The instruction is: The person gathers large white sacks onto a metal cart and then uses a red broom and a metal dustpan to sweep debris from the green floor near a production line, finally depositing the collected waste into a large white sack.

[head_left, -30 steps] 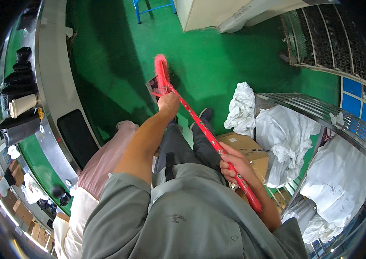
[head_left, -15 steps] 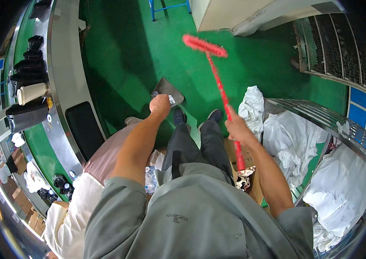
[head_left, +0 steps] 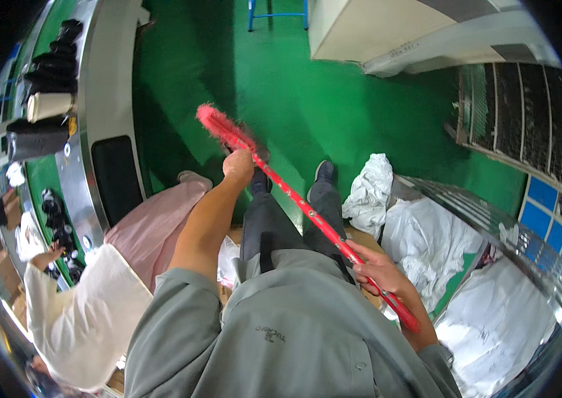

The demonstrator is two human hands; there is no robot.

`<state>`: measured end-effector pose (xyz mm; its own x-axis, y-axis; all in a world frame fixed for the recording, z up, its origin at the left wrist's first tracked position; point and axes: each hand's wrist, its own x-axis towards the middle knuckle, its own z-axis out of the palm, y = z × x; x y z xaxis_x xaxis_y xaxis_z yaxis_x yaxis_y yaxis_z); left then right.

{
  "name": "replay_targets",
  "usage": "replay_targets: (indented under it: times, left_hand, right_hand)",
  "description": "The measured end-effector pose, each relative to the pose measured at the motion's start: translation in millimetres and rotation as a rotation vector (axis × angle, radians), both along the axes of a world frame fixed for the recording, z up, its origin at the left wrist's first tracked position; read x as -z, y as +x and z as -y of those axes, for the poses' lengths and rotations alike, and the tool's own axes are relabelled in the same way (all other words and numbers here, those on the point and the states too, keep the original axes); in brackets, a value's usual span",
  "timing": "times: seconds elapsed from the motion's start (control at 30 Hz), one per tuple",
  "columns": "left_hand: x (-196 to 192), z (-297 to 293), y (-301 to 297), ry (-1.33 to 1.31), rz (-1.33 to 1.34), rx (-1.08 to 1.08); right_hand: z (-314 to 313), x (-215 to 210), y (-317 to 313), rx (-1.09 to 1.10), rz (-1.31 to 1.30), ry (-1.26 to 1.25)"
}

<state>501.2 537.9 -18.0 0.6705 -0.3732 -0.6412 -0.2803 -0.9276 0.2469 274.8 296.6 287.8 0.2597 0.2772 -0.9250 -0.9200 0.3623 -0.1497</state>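
I see dark cups (head_left: 49, 63) on the counter's (head_left: 105, 79) far-left edge. My left hand (head_left: 239, 166) has its fingers wrapped round the red broom (head_left: 294, 199) near its head; my right hand (head_left: 377, 272) grips the handle low, above white cloths (head_left: 427, 245).

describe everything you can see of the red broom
The red broom has a long thin red stick and a fuzzy red bristle head at its far end. It slants from lower right up to upper left over the green floor. The left hand grips it near the head; the right hand closes round it near the tail end, which pokes out past the wrist.
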Motion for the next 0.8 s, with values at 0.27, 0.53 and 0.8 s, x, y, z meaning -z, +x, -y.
replay_targets:
  times: [0.27,0.53,0.8]
  left_hand:
    - [-38,-65,-107,0.071,0.191,-0.358]
    - [-37,-65,-236,0.087,0.126,-0.811]
    - [50,-80,-294,0.043,-0.065,-0.881]
  right_hand:
    - [99,25,81,-0.375,0.363,-0.220]
    - [55,117,186,-1.025,0.728,-0.533]
    - [-1,170,90,-1.435,0.774,-0.622]
